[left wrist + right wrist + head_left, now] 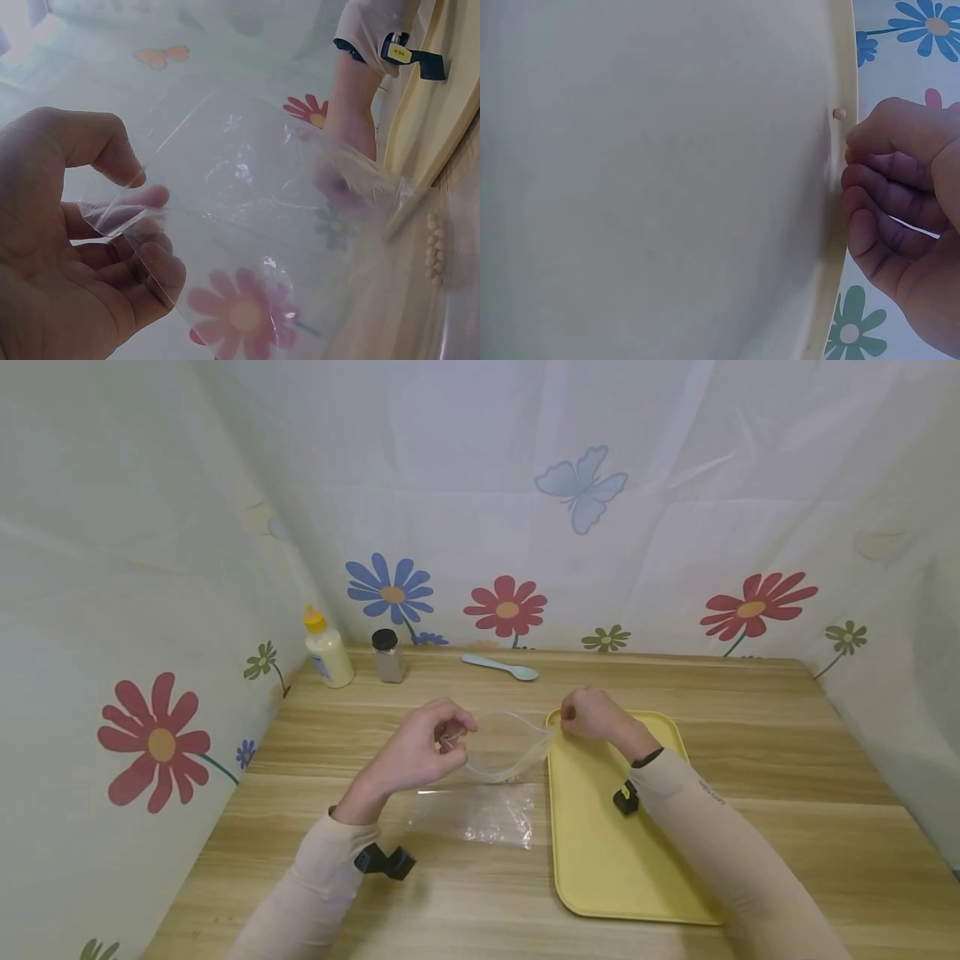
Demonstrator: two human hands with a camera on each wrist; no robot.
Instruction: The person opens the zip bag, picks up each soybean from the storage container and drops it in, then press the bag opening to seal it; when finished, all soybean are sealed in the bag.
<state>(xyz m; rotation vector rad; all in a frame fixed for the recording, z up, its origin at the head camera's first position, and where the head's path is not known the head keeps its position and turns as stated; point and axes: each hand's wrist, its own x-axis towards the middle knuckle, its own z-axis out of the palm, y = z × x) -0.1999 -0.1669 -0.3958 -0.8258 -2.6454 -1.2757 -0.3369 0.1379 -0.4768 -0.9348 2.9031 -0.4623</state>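
Note:
My left hand (420,739) grips the left edge of a clear plastic bag (510,772), thumb on one side and curled fingers on the other. The bag's mouth is spread wide. Several small round beige balls (435,255) show in a row at its low end. Over the far left corner of the yellow tray (600,860) is my right hand (592,714), fingers curled and thumb tip against the forefinger. I cannot tell whether anything is pinched there. One beige ball (839,114) sits at the tray's rim, just beside that thumb.
Clear plastic film (480,814) lies flat on the wooden table in front of the bag. At the back stand a cream bottle with a yellow cap (330,658) and a black-lidded jar (388,662), with a pale blue spoon (498,667) lying to their right. A flowered curtain (480,510) borders the table.

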